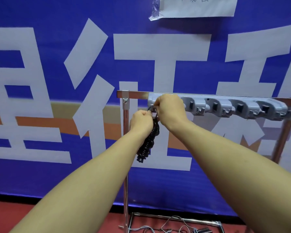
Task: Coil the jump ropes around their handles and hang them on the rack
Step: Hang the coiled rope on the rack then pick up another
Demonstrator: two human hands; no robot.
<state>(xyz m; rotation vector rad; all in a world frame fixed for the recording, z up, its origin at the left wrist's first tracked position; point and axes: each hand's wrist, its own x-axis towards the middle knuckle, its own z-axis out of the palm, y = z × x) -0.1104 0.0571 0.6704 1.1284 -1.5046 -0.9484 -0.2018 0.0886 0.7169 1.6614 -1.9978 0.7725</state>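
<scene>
A black jump rope (148, 142), coiled tightly around its handles, hangs down below my hands at the left end of the grey hook rack (225, 105). My left hand (140, 121) grips the top of the coiled bundle. My right hand (170, 108) pinches the rope's loop at the leftmost hook, which my fingers mostly hide. The rack is mounted on a chrome bar (136, 94) of a metal stand and has several hooks free to the right.
A blue banner (57, 39) with large white characters hangs right behind the stand. The stand's chrome post (126, 182) runs down to a base frame (175, 219) on the red floor, where another thin pale rope (173, 226) and a dark handle (204, 230) lie.
</scene>
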